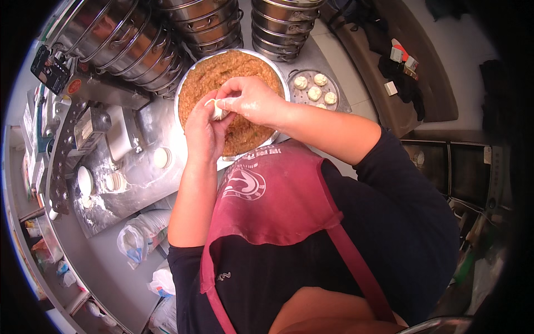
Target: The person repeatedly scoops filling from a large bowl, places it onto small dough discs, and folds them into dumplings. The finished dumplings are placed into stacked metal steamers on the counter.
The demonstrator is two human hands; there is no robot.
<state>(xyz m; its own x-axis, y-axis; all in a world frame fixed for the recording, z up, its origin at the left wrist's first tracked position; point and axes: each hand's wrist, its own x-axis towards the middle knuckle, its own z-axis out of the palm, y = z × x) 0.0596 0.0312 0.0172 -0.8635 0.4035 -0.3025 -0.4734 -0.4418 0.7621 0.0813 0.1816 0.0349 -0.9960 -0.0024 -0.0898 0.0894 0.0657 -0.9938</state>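
Above a large round metal basin of minced filling (246,142), my left hand (204,129) cups a small dough bun (219,112) from the side and below. The fingertips of my right hand (254,100) pinch the gathered dough at the bun's top edge, touching the left thumb. Some filling shows at the opening. White flour dusts my right hand. To the right of the basin, several pleated buns (314,93) sit apart on a round perforated steamer tray (337,102). Left of the basin, a stack of round dough wrappers (162,158) lies on the metal worktop (142,190).
Tall stacks of metal steamers (137,54) stand behind and left of the basin. A dough machine (119,125) is at the left, near more wrappers (113,182) and a white bowl (85,181). Plastic sacks (144,234) stand below the worktop's near edge.
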